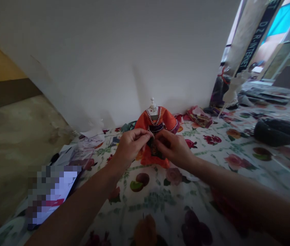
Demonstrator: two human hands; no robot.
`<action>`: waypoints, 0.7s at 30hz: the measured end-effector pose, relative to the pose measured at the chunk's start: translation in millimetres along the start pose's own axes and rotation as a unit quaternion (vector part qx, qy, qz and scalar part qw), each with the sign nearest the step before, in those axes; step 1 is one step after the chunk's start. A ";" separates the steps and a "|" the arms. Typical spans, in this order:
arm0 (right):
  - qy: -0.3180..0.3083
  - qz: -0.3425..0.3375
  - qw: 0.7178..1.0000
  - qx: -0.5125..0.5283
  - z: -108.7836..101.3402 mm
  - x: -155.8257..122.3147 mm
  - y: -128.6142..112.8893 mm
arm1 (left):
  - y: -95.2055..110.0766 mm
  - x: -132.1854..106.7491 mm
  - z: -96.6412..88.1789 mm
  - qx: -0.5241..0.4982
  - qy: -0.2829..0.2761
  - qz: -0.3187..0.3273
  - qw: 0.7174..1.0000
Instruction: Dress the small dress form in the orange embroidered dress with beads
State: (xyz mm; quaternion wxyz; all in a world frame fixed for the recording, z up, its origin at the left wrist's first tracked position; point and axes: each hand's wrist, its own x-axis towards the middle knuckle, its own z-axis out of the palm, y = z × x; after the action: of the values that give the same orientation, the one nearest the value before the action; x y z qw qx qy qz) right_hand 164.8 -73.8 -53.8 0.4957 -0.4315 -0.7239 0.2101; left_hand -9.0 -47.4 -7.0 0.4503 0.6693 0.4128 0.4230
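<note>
A small white mannequin stand wearing an orange doll dress with beaded trim stands on the flowered tablecloth near the white wall. My left hand is pinched at the dress's front, its fingertips closed on the beaded trim. My right hand is closed against the dress's waist from the right, with fingers curled on the fabric. Both hands meet in front of the dress and hide its middle.
A pixelated flat object lies at the table's left edge. Papers and plastic lie beside the wall, and fabric scraps behind the dress. A dark bowl-like object sits at the right. A second white mannequin stands far right.
</note>
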 end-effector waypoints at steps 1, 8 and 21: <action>-0.003 0.007 1.000 0.016 -1.3 -0.2 -0.1 | -0.4 0.2 -0.4 0.002 -0.001 0.001 1.000; -0.005 0.024 0.999 0.022 -14.4 4.7 -2.5 | -4.1 -1.6 -0.2 0.109 0.009 0.080 0.991; -0.003 -0.001 0.999 -0.038 -34.5 3.5 -9.5 | -4.1 -3.9 -8.6 0.275 0.107 0.232 0.927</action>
State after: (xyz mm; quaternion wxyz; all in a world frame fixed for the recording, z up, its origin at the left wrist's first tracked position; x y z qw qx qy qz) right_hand 191.3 -80.3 -30.4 0.4771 -0.4484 -0.7333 0.1832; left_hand -18.9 -47.9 -9.7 0.0909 0.7945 0.3921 0.4548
